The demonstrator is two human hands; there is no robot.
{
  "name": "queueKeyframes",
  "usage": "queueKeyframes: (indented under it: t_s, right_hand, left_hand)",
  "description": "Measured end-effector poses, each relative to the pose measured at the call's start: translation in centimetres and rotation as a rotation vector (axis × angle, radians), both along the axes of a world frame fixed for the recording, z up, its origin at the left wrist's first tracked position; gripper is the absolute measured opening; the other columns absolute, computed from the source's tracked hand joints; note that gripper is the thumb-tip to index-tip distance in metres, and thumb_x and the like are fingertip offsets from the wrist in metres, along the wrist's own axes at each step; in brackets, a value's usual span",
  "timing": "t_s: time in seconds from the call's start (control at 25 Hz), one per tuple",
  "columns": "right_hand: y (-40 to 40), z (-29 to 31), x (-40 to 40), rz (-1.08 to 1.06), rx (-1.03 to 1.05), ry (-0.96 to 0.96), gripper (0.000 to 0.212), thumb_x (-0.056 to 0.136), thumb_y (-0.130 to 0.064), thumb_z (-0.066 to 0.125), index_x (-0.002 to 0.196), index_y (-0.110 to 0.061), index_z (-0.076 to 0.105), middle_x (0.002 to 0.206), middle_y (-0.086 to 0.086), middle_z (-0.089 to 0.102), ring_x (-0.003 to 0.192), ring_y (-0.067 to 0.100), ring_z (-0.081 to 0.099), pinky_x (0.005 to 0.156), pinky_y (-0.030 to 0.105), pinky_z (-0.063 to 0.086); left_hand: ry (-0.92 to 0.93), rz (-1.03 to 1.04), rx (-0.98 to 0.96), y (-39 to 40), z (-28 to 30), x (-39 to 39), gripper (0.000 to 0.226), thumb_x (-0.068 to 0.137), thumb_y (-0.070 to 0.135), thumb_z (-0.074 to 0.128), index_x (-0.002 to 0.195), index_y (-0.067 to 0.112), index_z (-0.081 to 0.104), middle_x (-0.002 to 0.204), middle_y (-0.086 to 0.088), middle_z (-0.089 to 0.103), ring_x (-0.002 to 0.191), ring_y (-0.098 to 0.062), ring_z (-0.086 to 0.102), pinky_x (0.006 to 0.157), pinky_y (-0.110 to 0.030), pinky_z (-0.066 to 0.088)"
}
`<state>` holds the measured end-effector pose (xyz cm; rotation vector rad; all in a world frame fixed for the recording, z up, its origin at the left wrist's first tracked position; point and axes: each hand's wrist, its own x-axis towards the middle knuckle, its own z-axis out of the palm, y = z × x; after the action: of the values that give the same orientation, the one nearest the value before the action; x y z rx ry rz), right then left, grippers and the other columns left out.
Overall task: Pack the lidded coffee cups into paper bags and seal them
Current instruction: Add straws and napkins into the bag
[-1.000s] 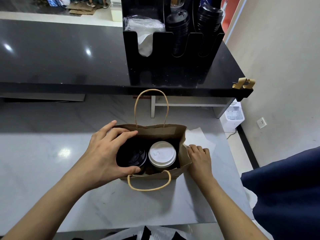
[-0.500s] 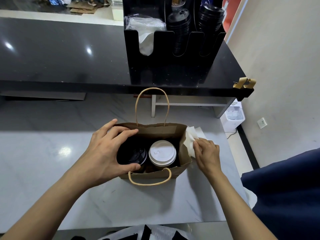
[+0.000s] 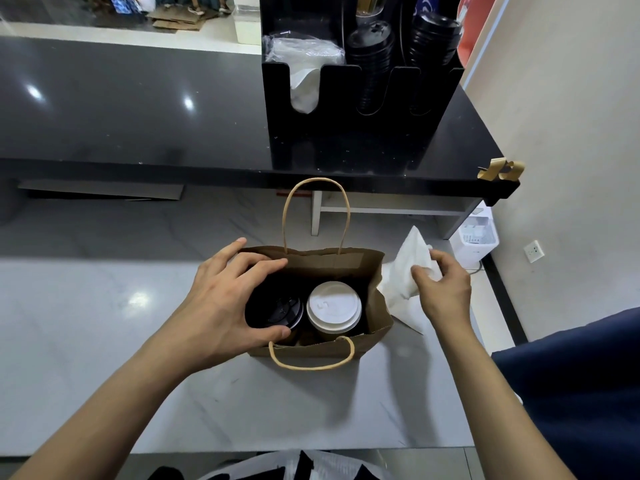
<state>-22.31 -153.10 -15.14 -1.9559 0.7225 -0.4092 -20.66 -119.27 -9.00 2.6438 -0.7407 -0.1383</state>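
Holding the open brown kraft-paper bag (image 3: pixel 332 268) steady on the pale marble-patterned counter (image 3: pixel 104 323), your left hand (image 3: pixel 221 306) spans the bag's left end: fingers curled over the far rim, thumb on the near rim, so the grip clasps the bag mouth around the black-lidded cup (image 3: pixel 275 311). Beside it, toward the right, stands the white-lidded paper coffee cup (image 3: pixel 334 308). Both cups sit upright inside the bag, lids on, side by side and apparently touching.

Your right hand (image 3: pixel 443 292) is just beside the bag's right wall, its grip pinching a crumpled white paper napkin (image 3: pixel 412 265) between thumb and fingertips, raised off the counter. More white paper lies flat beneath it.

Handling notes, as judgement:
- Bag: thin, creasable paper, light by itself; the walls buckle if you squeeze. Hold at the rim or by the twisted paper-cord handles (image 3: pixel 311 362); the near one has flopped outward, the far one stands up.
- Cups: probably filled, so bottom-heavy and liable to spill if tilted. Paper walls give under pressure; take them round the body below the lid, never by the lid alone.
- Napkin: soft, nearly weightless; a light pinch is enough.

Status: packing looks done for this bag; the mouth is not yet closed or sealed. Folding the top calls for both rims brought together without pressing on the lids.
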Motion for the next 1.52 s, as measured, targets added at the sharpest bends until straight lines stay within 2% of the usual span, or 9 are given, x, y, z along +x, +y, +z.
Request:
queueKeyframes:
  t_s: [0.12,0.24,0.44,0.56,0.72,0.84,1.0,1.2,1.52]
  right_hand:
    - [1.8,3.3,-0.5,0.032,-0.024,-0.137,0.05,0.091,-0.016,0.073,0.134,-0.029,0.051,0.106,-0.014,0.065,0.096,0.008,0.065,0.074,0.022,0.056]
    - [4.1,6.9,-1.2,0.079,-0.13,-0.319,0.029,0.093,-0.023,0.074,0.119,-0.017,0.063,0.106,-0.011,0.068,0.094,0.005,0.065,0.071,0.012,0.056]
    - [7.4,9.0,-1.9,0.449,-0.388,-0.565,0.016,0.089,0.0,0.074,0.101,-0.01,0.074,0.098,-0.002,0.069,0.092,0.012,0.065,0.078,0.025,0.052]
    - [9.2,7.7,-1.0,0.735,-0.57,-0.453,0.019,0.084,-0.009,0.068,0.099,-0.015,0.078,0.092,-0.002,0.071,0.086,0.016,0.063,0.074,0.035,0.054]
    - [10.9,7.4,0.5,1.062,-0.808,0.161,0.028,0.094,-0.023,0.058,0.115,-0.029,0.074,0.106,-0.003,0.071,0.101,0.023,0.064,0.082,0.041,0.054]
    - [11.8,7.8,0.9,1.134,-0.869,0.352,0.023,0.093,-0.039,0.057,0.111,-0.033,0.07,0.104,-0.006,0.072,0.099,0.023,0.067,0.079,0.04,0.056]
    - [12.0,8.7,0.8,1.197,-0.806,0.538,0.063,0.084,-0.08,0.051,0.131,-0.038,0.059,0.114,-0.016,0.072,0.102,0.012,0.065,0.081,0.035,0.054]
    - [12.0,9.3,0.4,1.118,-0.697,0.572,0.049,0.102,-0.066,0.025,0.092,-0.032,0.059,0.081,-0.009,0.06,0.081,0.018,0.054,0.072,0.037,0.044]
    - [9.8,9.6,0.0,0.973,-0.708,0.26,0.026,0.104,-0.038,0.045,0.112,-0.029,0.068,0.099,-0.009,0.07,0.094,0.015,0.062,0.081,0.035,0.052]
  left_hand:
    - [-0.001,-0.001,0.004,0.0,0.0,-0.1,0.097,0.065,0.085,0.054,0.151,0.046,0.032,0.146,0.018,0.041,0.155,-0.014,0.004,0.122,-0.041,0.018]
    - [0.004,-0.003,0.008,0.0,0.1,-0.1,0.101,0.064,0.085,0.054,0.153,0.046,0.028,0.149,0.019,0.037,0.155,-0.013,0.003,0.123,-0.041,0.018]
    - [0.013,-0.001,-0.009,-0.1,0.2,-0.2,0.107,0.064,0.084,0.055,0.156,0.043,0.02,0.153,0.016,0.034,0.155,-0.013,0.002,0.124,-0.042,0.018]
    - [0.016,0.0,-0.023,-0.1,0.1,-0.1,0.113,0.063,0.083,0.058,0.158,0.04,0.015,0.154,0.017,0.032,0.155,-0.013,0.001,0.123,-0.04,0.016]
    - [0.015,0.0,-0.03,-0.1,0.0,0.0,0.118,0.063,0.084,0.056,0.16,0.036,0.01,0.156,0.016,0.031,0.155,-0.012,0.001,0.122,-0.037,0.014]
    - [0.01,-0.002,-0.034,-0.1,0.0,-0.1,0.117,0.064,0.084,0.055,0.16,0.038,0.008,0.156,0.016,0.032,0.155,-0.012,0.001,0.123,-0.039,0.015]
    - [-0.004,-0.006,-0.039,0.0,0.1,-0.2,0.111,0.067,0.085,0.056,0.159,0.041,0.011,0.155,0.017,0.032,0.156,-0.012,0.001,0.124,-0.039,0.016]
    - [-0.003,-0.012,-0.037,0.0,0.1,-0.1,0.102,0.075,0.071,0.071,0.157,0.042,0.018,0.154,0.016,0.034,0.155,-0.012,0.0,0.124,-0.042,0.016]
    - [-0.073,0.023,-0.082,0.1,-0.2,0.1,0.067,0.087,0.067,0.041,0.147,0.037,0.042,0.143,0.014,0.048,0.153,-0.017,0.017,0.121,-0.041,0.023]
